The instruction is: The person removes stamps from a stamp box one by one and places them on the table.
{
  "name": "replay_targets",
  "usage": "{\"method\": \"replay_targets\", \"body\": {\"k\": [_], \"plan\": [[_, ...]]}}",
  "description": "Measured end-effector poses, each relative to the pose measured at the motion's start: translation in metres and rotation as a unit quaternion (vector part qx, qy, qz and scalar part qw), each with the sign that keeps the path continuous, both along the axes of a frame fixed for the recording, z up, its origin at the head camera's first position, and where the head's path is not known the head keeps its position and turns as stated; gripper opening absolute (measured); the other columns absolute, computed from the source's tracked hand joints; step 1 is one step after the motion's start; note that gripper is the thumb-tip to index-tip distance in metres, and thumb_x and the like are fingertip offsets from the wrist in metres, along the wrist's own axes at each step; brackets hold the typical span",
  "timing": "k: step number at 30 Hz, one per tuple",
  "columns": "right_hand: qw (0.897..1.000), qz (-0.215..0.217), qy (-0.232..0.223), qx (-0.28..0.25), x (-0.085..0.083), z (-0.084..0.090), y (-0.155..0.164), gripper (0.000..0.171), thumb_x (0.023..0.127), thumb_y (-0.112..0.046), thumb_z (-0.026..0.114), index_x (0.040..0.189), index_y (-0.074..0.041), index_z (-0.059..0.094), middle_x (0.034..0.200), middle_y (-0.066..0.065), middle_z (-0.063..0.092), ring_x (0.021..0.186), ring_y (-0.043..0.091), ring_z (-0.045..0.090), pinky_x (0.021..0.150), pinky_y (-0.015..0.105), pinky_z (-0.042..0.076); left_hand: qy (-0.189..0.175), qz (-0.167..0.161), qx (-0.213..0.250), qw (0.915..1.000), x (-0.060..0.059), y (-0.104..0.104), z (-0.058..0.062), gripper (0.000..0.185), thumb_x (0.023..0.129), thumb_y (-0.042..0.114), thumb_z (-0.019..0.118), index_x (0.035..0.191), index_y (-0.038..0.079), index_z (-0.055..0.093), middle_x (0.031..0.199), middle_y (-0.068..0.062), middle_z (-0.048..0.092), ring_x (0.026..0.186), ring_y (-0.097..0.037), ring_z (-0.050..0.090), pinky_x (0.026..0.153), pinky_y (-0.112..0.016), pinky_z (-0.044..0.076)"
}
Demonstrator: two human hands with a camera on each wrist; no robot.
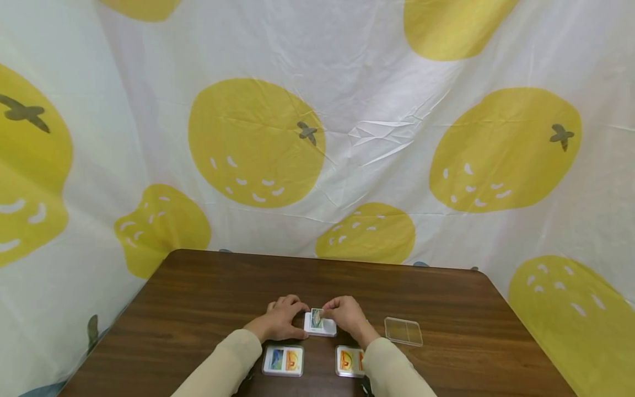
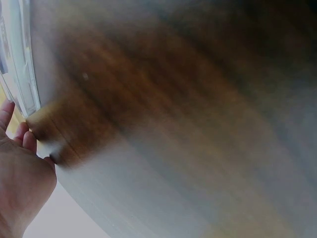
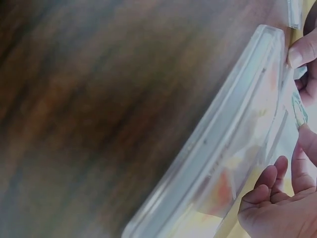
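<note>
A flat white case [image 1: 324, 327] lies near the middle of the brown table. My left hand [image 1: 281, 320] holds it by its left side, thumb at the near corner and index finger at the far one. Above the case, my right hand [image 1: 347, 317] pinches a small stamp-like card [image 1: 316, 318] with a green picture and pale border between thumb and index finger. The card [image 3: 298, 106] shows edge-on in the right wrist view, and the other right fingers curl loosely. In the left wrist view, the left hand [image 2: 25, 183] appears at the left edge.
Closer to me stand two clear cases: the left case [image 1: 283, 361] holds a blue-green picture and an orange one, the right case [image 1: 349, 361] orange pictures, partly covered by my sleeve. A transparent lid [image 1: 403, 331] lies to the right. A lemon-print curtain [image 1: 367, 165] hangs behind the table [image 1: 223, 286].
</note>
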State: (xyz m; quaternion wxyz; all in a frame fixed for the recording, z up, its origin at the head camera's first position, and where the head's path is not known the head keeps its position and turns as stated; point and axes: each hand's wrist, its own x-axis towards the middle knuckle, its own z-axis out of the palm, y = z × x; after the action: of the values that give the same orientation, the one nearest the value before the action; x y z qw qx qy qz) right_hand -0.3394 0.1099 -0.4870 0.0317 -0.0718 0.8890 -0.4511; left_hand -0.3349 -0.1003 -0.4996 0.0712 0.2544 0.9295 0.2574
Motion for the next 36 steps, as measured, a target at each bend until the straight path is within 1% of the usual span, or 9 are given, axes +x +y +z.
{"method": "replay_targets", "body": {"k": [5, 14, 21, 24, 29, 32, 36], "plan": [[1.0, 0.009, -0.007, -0.019, 0.001, 0.002, 0.002, 0.009, 0.082, -0.01, 0.078, 0.081, -0.002, 0.074, 0.084, 0.002, 0.067, 0.077, 0.015, 0.054, 0.068, 0.029, 0.043, -0.001, -0.003, 0.001, 1.0, 0.001, 0.0, 0.001, 0.052, 0.083, 0.036, 0.078, 0.126, 0.015, 0.059, 0.133, -0.012, 0.044, 0.126, -0.037, 0.038, 0.1, -0.058, 0.025], [0.999, 0.017, -0.029, -0.029, 0.004, 0.009, 0.004, 0.009, 0.084, -0.01, 0.077, 0.084, -0.002, 0.075, 0.087, 0.002, 0.068, 0.081, 0.016, 0.055, 0.071, 0.03, 0.044, -0.001, 0.0, 0.001, 1.0, 0.001, 0.0, 0.002, 0.051, 0.083, 0.037, 0.078, 0.126, 0.015, 0.059, 0.134, -0.012, 0.044, 0.126, -0.037, 0.038, 0.101, -0.059, 0.026], [0.999, 0.006, -0.031, -0.021, 0.005, 0.014, 0.013, 0.011, 0.084, -0.015, 0.078, 0.085, -0.005, 0.075, 0.09, 0.001, 0.068, 0.084, 0.017, 0.055, 0.074, 0.033, 0.044, -0.001, 0.002, -0.002, 1.0, 0.002, 0.0, 0.001, 0.052, 0.085, 0.036, 0.077, 0.127, 0.013, 0.058, 0.134, -0.014, 0.043, 0.126, -0.038, 0.038, 0.102, -0.058, 0.025], [0.999, 0.0, -0.03, -0.027, 0.004, 0.015, 0.017, 0.011, 0.084, -0.014, 0.078, 0.086, -0.004, 0.075, 0.09, 0.002, 0.068, 0.084, 0.017, 0.055, 0.075, 0.033, 0.043, 0.002, 0.003, -0.005, 1.0, 0.002, 0.001, 0.0, 0.052, 0.085, 0.037, 0.076, 0.128, 0.013, 0.058, 0.135, -0.014, 0.043, 0.126, -0.038, 0.038, 0.102, -0.058, 0.025], [0.999, -0.013, -0.025, -0.044, 0.003, 0.018, 0.025, 0.01, 0.082, -0.011, 0.078, 0.085, -0.002, 0.074, 0.088, 0.002, 0.069, 0.085, 0.017, 0.057, 0.078, 0.035, 0.044, -0.001, 0.001, -0.001, 1.0, 0.002, 0.001, 0.003, 0.051, 0.083, 0.035, 0.079, 0.125, 0.014, 0.059, 0.134, -0.014, 0.043, 0.126, -0.039, 0.038, 0.1, -0.06, 0.025], [0.999, -0.02, -0.018, -0.045, 0.003, 0.019, 0.032, 0.01, 0.082, -0.01, 0.078, 0.084, -0.001, 0.074, 0.086, 0.002, 0.069, 0.084, 0.018, 0.057, 0.077, 0.036, 0.045, -0.001, 0.0, -0.005, 1.0, 0.003, 0.001, 0.004, 0.05, 0.083, 0.036, 0.079, 0.124, 0.016, 0.059, 0.135, -0.013, 0.043, 0.127, -0.038, 0.037, 0.101, -0.06, 0.025], [0.999, -0.027, -0.017, -0.043, 0.004, 0.02, 0.043, 0.01, 0.083, -0.011, 0.078, 0.084, -0.002, 0.074, 0.088, 0.003, 0.068, 0.084, 0.019, 0.057, 0.076, 0.035, 0.045, 0.004, -0.001, -0.005, 1.0, 0.003, 0.0, 0.004, 0.05, 0.083, 0.036, 0.079, 0.123, 0.016, 0.059, 0.134, -0.013, 0.044, 0.127, -0.038, 0.038, 0.1, -0.06, 0.025]]}}
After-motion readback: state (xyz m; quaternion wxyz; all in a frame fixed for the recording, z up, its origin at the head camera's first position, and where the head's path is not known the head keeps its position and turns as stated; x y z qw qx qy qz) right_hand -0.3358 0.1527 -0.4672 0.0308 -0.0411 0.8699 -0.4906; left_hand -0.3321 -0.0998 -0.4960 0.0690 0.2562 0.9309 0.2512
